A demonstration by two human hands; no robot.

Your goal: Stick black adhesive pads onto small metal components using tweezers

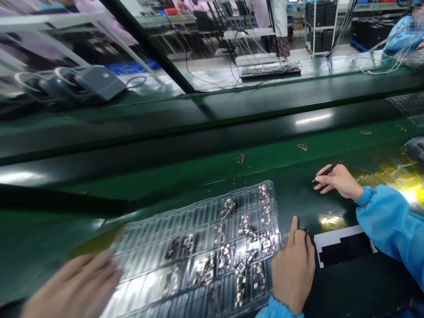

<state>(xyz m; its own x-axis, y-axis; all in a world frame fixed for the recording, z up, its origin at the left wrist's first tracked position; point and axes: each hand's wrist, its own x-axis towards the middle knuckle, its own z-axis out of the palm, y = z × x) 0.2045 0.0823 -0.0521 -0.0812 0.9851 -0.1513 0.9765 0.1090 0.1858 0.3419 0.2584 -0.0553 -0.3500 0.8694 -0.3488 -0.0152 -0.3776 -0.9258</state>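
My left hand (293,269), in a blue sleeve, is at the right edge of a clear plastic tray (159,234). One finger points forward; the others are closed around a small dark thing, mostly hidden. Small circuit boards (227,256) lie in the tray's right part, several of them heaped. Farther right, my right hand (341,181) grips a slim black pen-like tool (326,173) above the dark green table. Between my hands lie a small yellow film piece (331,222) and a white sheet (326,240) with a black patch (347,250).
Another person's hand (73,287), blurred, reaches toward the tray's left end. Beyond the table, single boards (302,147) rest on a green strip. Yellow film sheets (397,172) lie at the right. A green post (159,53) and a keyboard (270,70) are farther back.
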